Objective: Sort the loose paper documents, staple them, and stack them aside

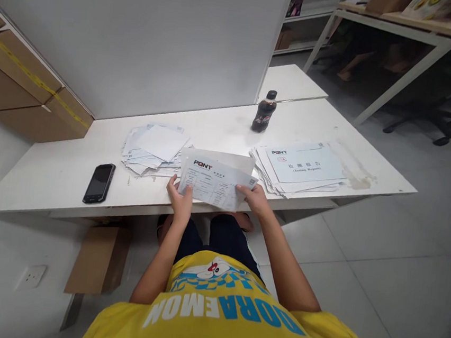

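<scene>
Between my two hands is a printed sheet (pixel 213 181) headed PONY, held slightly tilted over the table's front edge, with a paler sheet or sleeve behind it. My left hand (pixel 181 199) grips its left edge, thumb on the front. On the right edge, my right hand (pixel 255 197) pinches it with the thumb across the print. Left of the sheet lies a messy pile of papers (pixel 163 144), mostly blank side up. To the right sits another stack of papers (pixel 305 166), its top page reading PONY and Testing Report.
A black phone (pixel 99 183) rests on the white table (pixel 49 173) at the left. A cola bottle (pixel 264 111) stands upright toward the back, before a grey partition (pixel 162 40). Cardboard boxes (pixel 30 81) are stacked at far left; another box (pixel 95 257) is below the table.
</scene>
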A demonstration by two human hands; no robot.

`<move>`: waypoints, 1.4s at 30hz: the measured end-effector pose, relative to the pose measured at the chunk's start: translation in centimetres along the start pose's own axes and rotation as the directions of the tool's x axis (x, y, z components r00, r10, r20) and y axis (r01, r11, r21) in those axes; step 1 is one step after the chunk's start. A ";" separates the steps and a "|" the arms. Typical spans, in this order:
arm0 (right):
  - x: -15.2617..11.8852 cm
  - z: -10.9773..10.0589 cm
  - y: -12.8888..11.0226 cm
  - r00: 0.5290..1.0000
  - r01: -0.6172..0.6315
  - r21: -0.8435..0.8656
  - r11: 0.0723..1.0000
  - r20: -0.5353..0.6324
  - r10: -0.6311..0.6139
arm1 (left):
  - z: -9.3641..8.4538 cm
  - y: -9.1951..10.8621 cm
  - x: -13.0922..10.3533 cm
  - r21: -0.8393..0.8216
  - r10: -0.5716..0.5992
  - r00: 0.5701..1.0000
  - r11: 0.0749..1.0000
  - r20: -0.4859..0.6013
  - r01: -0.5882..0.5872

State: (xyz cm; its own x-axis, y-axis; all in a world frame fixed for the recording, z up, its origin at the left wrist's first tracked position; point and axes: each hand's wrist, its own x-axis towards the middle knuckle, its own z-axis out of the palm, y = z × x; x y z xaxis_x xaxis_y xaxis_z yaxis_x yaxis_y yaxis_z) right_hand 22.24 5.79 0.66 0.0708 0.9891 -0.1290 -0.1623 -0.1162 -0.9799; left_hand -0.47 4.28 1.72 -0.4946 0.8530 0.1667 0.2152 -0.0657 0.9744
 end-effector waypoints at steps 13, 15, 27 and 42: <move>0.7 1.0 -0.9 0.985 0.172 -0.208 0.963 0.018 -0.172 | -1.0 -1.9 2.9 -0.046 -0.024 0.979 0.998 0.201 0.034; 0.0 1.0 -0.2 0.983 0.165 -0.167 0.972 -0.050 -0.176 | -1.1 -1.4 2.7 -0.095 -0.024 0.975 0.994 0.220 0.046; -4.7 -1.9 0.1 0.997 -0.067 -0.222 0.973 -0.038 0.061 | -4.0 0.0 -6.4 -0.196 -0.485 0.802 0.799 0.348 0.568; -4.9 2.9 -2.6 0.838 0.454 -0.775 0.440 0.203 -0.507 | -1.4 -0.8 -6.0 -0.203 -0.481 0.797 0.795 0.364 0.572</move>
State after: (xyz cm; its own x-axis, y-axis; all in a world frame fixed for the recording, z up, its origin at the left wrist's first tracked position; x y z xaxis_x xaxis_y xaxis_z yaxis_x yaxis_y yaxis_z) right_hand 19.46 1.47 4.29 -0.0581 0.9059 0.4196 0.7236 0.3278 -0.6075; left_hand 1.17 -1.47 0.16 -0.1917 0.9001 -0.3911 -0.2828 0.3310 0.9003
